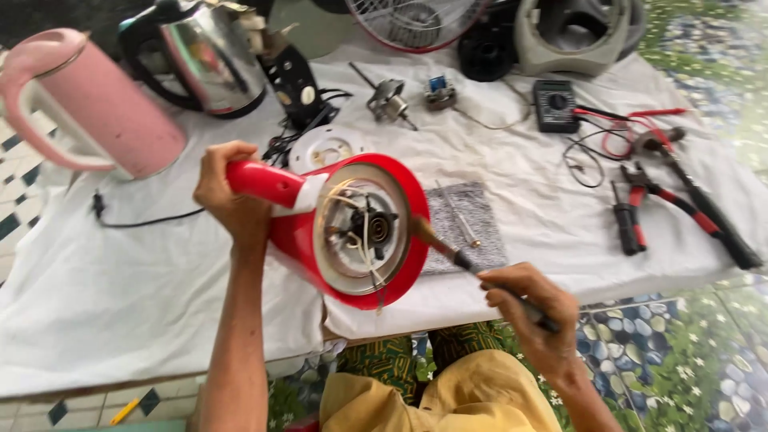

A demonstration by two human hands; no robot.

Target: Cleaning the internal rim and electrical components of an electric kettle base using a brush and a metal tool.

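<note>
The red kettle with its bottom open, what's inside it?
Inside the red kettle, a metal plate carries a dark central part and pale wires. The left hand grips its handle; the right hand holds a brush. Deeper parts stay hidden.

Single head-worn view, angled steeply down from above the person's lap; close on the near edge of the white cloth-covered table [120, 296], facing its far side.
</note>
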